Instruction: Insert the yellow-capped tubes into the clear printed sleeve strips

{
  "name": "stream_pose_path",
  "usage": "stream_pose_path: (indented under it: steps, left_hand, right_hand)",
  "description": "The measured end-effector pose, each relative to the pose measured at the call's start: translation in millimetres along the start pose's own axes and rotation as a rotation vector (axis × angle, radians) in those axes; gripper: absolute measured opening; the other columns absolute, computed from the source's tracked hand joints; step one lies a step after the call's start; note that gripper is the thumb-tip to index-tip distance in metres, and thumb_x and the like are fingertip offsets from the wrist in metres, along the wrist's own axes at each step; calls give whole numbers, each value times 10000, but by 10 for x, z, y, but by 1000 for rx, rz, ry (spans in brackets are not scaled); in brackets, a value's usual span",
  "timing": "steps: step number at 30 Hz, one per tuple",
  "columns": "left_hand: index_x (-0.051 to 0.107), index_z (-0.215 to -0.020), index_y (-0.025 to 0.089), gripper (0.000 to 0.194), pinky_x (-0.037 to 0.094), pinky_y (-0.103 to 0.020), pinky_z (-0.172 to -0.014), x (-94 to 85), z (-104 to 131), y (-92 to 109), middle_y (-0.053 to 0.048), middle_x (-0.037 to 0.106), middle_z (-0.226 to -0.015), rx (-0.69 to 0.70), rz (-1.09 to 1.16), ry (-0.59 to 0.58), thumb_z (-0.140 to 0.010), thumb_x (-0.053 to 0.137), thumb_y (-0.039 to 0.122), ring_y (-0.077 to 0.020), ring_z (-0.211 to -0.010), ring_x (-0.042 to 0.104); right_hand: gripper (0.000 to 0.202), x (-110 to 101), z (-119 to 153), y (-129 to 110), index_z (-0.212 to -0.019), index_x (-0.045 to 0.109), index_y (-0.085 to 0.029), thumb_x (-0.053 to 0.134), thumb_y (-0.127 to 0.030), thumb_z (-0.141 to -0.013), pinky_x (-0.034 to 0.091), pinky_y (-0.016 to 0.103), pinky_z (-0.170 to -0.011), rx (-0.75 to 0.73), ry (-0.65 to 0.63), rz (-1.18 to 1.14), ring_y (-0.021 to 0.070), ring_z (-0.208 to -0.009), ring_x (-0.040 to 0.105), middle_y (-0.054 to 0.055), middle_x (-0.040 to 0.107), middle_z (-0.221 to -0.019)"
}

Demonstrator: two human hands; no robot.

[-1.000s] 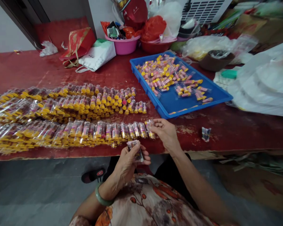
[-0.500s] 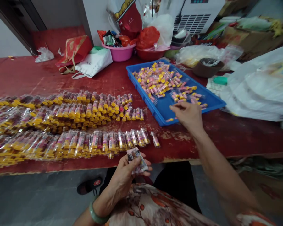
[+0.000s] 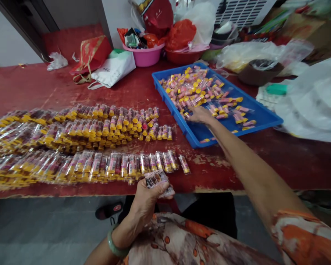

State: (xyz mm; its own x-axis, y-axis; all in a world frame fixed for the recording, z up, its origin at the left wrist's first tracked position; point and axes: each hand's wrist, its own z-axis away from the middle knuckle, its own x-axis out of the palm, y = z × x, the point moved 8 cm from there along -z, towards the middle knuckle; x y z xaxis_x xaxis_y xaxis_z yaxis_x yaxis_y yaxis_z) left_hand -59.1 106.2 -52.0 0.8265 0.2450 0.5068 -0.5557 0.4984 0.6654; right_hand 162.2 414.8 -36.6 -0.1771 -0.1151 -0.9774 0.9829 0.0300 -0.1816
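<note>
Near edge: two bare hands are seen. The left hand (image 3: 146, 198), with one bangle (image 3: 113, 244) at its wrist, has its thumb clamped on one stack of small printed cards (image 3: 157, 179), the other fingers beneath; how many cards it comprises cannot be told.

Near, on the red table (image 3: 231, 160): one clear tube with a yellow cap, the single tube (image 3: 184, 164), lies apart, just right of the near bank of tubes (image 3: 128, 165). That bank extends to the left, dozens in number, layered and too overlapped to count exactly. Beyond it lies a second, larger mass, the far bank of tubes (image 3: 113, 127), likewise dozens.

Middle, right: one blue tray (image 3: 262, 114) bears loose pink-and-yellow tubes (image 3: 198, 90), again dozens, heaped toward its far left side. The right hand (image 3: 200, 115) reaches into the near left part of the tray; its fingertips are partly hidden among the tubes, and whether they are apart or closed on one cannot be told.

Far: one pink basin (image 3: 147, 57), one red basin (image 3: 183, 57) to its right, and two carrier bags, one red (image 3: 95, 51) and one white (image 3: 118, 68).

Progress, as judged: well advanced, the ordered banks appearing done and the unsorted tray contents left.
</note>
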Motion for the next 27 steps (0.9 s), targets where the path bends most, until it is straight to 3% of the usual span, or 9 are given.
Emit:
stream_pose_path:
  steps: [5,7,10,11,13,16,19,23,27]
  left_hand:
    - [679,-746,92,354,556,-261,-514,54,-52,-32,-29,667,-637,22,-1,5,-516,883,269,-145,-541,631]
    - [683,-764,95,373,552,-261,-496,55,-64,-50,-24,671,-648,24,3,21,-497,889,255,-144,-533,629]
    - [686,-781,103,380,542,-247,-485,48,-79,-54,-19,679,-649,48,10,54,-490,891,236,-139,-527,629]
    - [685,-777,104,371,539,-240,-484,55,-84,-58,-21,682,-649,52,9,59,-495,889,234,-143,-536,637]
    - [685,-770,105,354,528,-224,-480,84,-90,-83,-34,694,-662,39,-4,57,-512,883,243,-154,-565,655]
    - [686,-748,106,322,513,-205,-467,142,-75,-131,-31,689,-658,14,-28,38,-535,874,257,-137,-565,643]
    - [679,-715,108,291,508,-198,-465,184,-36,-163,-2,652,-613,11,-42,7,-552,868,259,-98,-516,589]
    - [695,-756,112,289,529,-216,-501,206,11,-176,-16,666,-658,-3,-52,-39,-579,855,276,-108,-552,603]
    - [705,-777,101,284,532,-223,-542,192,40,-106,-36,680,-668,35,-49,-58,-599,843,274,-117,-565,617]
  right_hand:
    - [218,-235,375,216,-793,665,-47,665,-192,-630,431,342,-777,69,49,-178,274,-904,620,136,662,-836]
    - [255,-404,689,214,-871,639,-39,624,-215,-687,432,336,-762,55,140,-292,246,-895,609,146,648,-878]
    - [410,-501,1395,81,-1168,520,-86,488,-271,-804,444,274,-678,-26,214,-510,151,-800,595,96,629,-930]
    - [447,-469,1667,-11,-1238,476,-141,468,-290,-817,446,254,-639,-79,208,-622,128,-740,582,50,621,-883]
    - [362,-281,2184,-250,-1074,578,-187,596,-344,-748,421,240,-552,-194,79,-1154,117,-626,535,2,588,-737]
    - [221,211,2734,-566,-752,607,-181,676,-390,-730,333,212,-437,-68,-217,-1325,75,-452,430,-41,496,-538]
    - [218,419,2930,-763,-721,646,-169,694,-381,-716,326,213,-442,-45,-295,-1272,73,-459,430,-33,517,-551]
    - [189,378,2905,-780,-645,645,-162,671,-340,-706,333,218,-474,-42,-225,-1257,80,-505,448,-23,519,-586]
    - [246,417,2954,-741,-719,660,-162,678,-407,-737,318,222,-466,0,-283,-1269,72,-467,427,-30,509,-567]
